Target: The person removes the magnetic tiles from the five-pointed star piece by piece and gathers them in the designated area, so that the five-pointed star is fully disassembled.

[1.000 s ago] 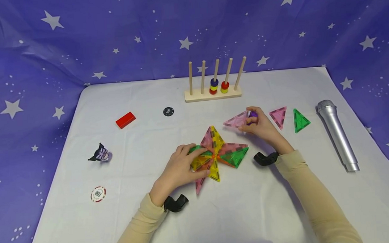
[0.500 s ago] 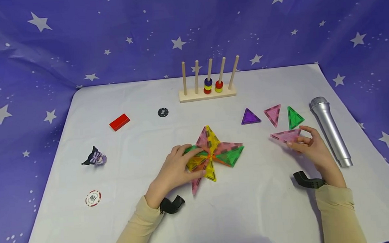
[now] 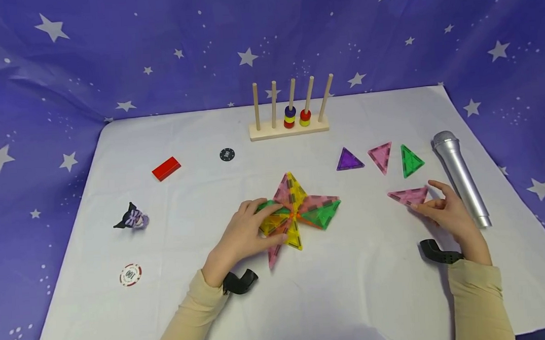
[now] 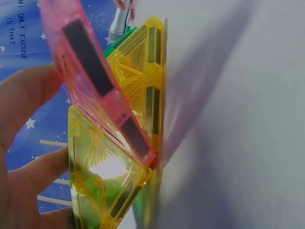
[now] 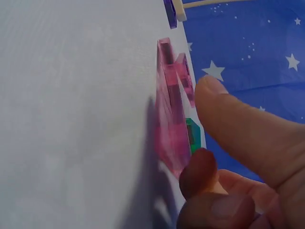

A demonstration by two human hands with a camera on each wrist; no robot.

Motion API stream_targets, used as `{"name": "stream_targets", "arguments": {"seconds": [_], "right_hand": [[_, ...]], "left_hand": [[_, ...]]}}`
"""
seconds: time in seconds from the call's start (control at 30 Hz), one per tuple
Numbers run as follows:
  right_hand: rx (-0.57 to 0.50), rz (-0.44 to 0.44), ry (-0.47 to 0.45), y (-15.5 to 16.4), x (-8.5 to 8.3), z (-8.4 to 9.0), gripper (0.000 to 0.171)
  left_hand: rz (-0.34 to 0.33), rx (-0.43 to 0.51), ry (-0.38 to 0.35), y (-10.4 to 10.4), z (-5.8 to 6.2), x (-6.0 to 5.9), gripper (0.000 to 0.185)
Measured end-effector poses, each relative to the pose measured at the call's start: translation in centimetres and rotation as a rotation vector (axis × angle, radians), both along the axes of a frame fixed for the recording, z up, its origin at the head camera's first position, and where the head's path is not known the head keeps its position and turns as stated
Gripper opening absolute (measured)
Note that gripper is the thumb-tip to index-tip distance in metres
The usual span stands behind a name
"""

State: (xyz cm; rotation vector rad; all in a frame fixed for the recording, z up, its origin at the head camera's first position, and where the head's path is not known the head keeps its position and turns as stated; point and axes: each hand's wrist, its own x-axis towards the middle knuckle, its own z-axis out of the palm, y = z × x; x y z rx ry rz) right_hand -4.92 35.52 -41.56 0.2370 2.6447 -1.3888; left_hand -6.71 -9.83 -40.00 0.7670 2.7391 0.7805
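In the head view, a star-shaped build of see-through magnetic tiles in pink, yellow, green and orange lies mid-table. My left hand holds its left side, thumb and fingers spread around the points. A pink tile and a yellow tile stand tilted by those fingers in the left wrist view. Further right, a pink triangular magnetic tile lies low on the table. My right hand is just beside it, thumb and forefinger parted, fingertips right at the tile's edge.
Behind the right hand lie a purple triangle, another pink triangle and a green triangle. A silver microphone is at the right. A wooden peg stand is at the back. Leftward are a red block, poker chips and a small figure.
My right hand has carried the pink tile from near the purple triangle rightward and towards me, then parted its fingers from it. The left hand has stayed on the star.
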Motion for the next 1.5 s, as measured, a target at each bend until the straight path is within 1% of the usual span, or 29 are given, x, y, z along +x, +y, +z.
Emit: {"name": "stream_targets", "arguments": {"seconds": [0.07,0.17,0.23,0.3,0.37,0.43,0.5,0.53,0.6,0.63,0.7,0.83,0.93,1.03,1.1,1.2,1.33,1.43,1.5], "right_hand": [[-0.035,0.002,0.035,0.0,0.0,0.2,0.075],[-0.088,-0.002,0.128,-1.1,0.2,1.0,0.062],[-0.119,0.015,0.205,-3.0,0.4,1.9,0.053],[-0.156,0.048,0.27,-6.0,0.6,2.7,0.047],[-0.208,0.131,0.311,-9.9,0.9,3.4,0.045],[-0.229,0.257,0.314,-14.1,1.6,4.0,0.045],[-0.238,0.383,0.273,-17.8,2.5,4.5,0.047],[-0.226,0.444,0.243,-19.4,2.9,4.7,0.048],[-0.185,0.522,0.19,-21.8,3.5,5.0,0.052],[-0.178,0.538,0.176,-22.6,3.7,4.4,0.055],[-0.171,0.546,0.159,-23.7,3.8,3.1,0.06],[-0.159,0.529,0.194,-25.1,3.7,0.4,0.069],[-0.13,0.501,0.217,-26.1,3.8,0.3,0.07],[-0.122,0.466,0.248,-26.7,3.9,0.2,0.066],[-0.121,0.452,0.263,-27.1,4.0,0.1,0.061],[-0.109,0.431,0.29,-27.6,4.0,0.0,0.051],[-0.057,0.382,0.346,-28.4,4.1,-0.1,0.033],[-0.047,0.354,0.375,-28.7,4.1,-0.2,0.028],[-0.06,0.345,0.369,-28.9,4.2,-0.2,0.029]], "left_hand": [[-0.001,-0.004,0.003,0.0,0.1,-0.1,0.066],[-0.003,-0.006,0.001,0.1,0.1,-0.3,0.067],[-0.006,-0.007,-0.004,0.1,0.1,-0.4,0.067],[-0.007,-0.008,-0.004,0.2,0.1,-0.5,0.066],[-0.008,-0.01,-0.002,0.2,0.0,-0.5,0.066],[-0.01,-0.003,0.001,0.2,0.0,-0.5,0.066],[-0.009,0.006,0.006,0.3,0.0,-0.5,0.066],[-0.011,0.013,0.009,0.3,0.0,-0.5,0.066],[-0.013,0.022,0.015,0.5,0.0,-0.5,0.066],[-0.013,0.021,0.016,0.5,0.1,-0.5,0.067],[-0.012,0.019,0.016,0.4,0.0,-0.6,0.068],[0.004,0.035,0.001,-0.2,0.0,-0.9,0.068],[-0.008,0.072,0.0,-0.7,-0.1,-1.1,0.059],[-0.049,0.142,0.003,-1.2,-0.3,-1.4,0.045],[-0.073,0.192,-0.005,-1.6,-0.4,-1.7,0.041],[-0.087,0.237,-0.029,-2.1,-0.6,-1.8,0.043],[-0.08,0.238,-0.047,-2.2,-0.8,-1.9,0.044],[-0.065,0.246,-0.05,-2.1,-1.0,-2.0,0.043],[-0.058,0.259,-0.051,-2.1,-1.1,-1.9,0.042]]}}
